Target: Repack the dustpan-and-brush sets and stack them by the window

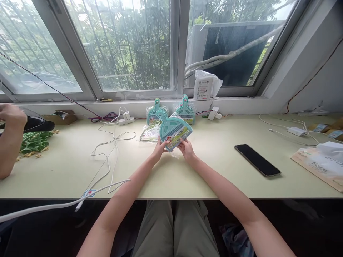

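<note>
Teal packet (pixel 175 129) held nearer than the upright packets (pixel 185 110)
Your left hand (pixel 159 150) and right hand (pixel 187 149) grip its near edge; should loose wrapping (pixel 175 155) slide, it could fall and topple those.

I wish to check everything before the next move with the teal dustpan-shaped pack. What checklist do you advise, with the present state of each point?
1. Left hand on the teal pack: ok, it grips the lower left edge.
2. Right hand on the pack: ok, it holds the lower right part.
3. Wrapping fully sealed: cannot tell from this view.
4. White cable free of the left forearm: cannot tell; they meet in the picture, but contact is unclear.
5. Black phone away from both hands: ok, it lies apart, to the right.
</note>
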Available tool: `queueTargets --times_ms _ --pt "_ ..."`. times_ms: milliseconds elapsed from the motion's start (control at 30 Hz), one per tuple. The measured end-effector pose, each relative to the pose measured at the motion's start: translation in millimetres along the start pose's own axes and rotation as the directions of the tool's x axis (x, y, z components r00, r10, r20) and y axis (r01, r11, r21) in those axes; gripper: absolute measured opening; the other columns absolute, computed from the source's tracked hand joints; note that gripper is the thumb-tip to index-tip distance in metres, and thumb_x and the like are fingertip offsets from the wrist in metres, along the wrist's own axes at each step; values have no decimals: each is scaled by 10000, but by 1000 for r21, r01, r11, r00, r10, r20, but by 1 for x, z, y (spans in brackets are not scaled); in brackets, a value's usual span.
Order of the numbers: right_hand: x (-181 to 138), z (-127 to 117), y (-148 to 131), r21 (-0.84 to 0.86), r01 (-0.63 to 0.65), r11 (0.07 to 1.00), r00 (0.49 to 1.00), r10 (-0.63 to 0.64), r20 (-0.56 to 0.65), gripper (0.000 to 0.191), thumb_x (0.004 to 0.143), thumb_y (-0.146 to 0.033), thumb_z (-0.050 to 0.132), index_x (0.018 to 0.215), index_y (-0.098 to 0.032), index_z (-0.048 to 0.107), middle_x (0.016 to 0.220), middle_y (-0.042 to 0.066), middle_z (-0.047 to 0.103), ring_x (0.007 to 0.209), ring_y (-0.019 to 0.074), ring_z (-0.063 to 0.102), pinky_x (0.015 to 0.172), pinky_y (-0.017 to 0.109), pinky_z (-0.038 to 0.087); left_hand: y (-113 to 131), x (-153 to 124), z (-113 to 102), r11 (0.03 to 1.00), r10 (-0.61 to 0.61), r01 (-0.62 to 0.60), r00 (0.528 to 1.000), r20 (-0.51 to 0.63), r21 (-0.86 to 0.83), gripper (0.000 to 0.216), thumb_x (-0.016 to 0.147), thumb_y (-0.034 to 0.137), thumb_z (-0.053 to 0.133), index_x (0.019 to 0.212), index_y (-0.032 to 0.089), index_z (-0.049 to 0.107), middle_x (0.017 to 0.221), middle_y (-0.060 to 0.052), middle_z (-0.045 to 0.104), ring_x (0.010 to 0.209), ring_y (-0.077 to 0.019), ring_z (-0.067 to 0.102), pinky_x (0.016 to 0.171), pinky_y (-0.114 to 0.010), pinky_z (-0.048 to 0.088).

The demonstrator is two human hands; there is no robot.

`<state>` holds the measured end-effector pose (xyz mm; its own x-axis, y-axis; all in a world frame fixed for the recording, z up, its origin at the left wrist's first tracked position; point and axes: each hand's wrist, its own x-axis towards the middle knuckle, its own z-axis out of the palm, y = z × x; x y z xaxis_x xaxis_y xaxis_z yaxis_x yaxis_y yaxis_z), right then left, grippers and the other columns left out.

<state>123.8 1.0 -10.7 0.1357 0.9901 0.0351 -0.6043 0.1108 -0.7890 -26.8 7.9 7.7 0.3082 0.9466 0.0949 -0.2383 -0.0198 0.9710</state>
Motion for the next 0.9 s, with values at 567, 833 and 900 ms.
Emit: queueTargets --times_ms 567,833,900 --pt "22 -49 -48 -712 125 691 990 -37 138 196 821 -156 559 965 -163 693 891 103 727 759 212 711 782 418 581 8 11 -29 958 -213 188 972 -98 -217 544 709 159 635 1206 212 421 1109 -87 645 868 -211 678 698 -385 604" --pt "14 -51 -39 -830 557 -19 802 -250 543 742 753 -56 594 1385 -402 417 1450 8 436 1310 279 421 890 461 537 13 15 -50 945 -264 227 954 -139 -236 322 715 169 592 1035 169 561 1003 -89 683 841 -201 680 701 -301 599" --pt "14 -46 -35 -811 585 -14 779 -270 566 674 782 -103 608 1366 -398 446 1433 6 455 1297 268 427 935 472 509 10 15 -49 949 -266 238 956 -125 -207 322 720 183 589 1039 161 563 1009 -102 681 833 -209 679 692 -311 597"
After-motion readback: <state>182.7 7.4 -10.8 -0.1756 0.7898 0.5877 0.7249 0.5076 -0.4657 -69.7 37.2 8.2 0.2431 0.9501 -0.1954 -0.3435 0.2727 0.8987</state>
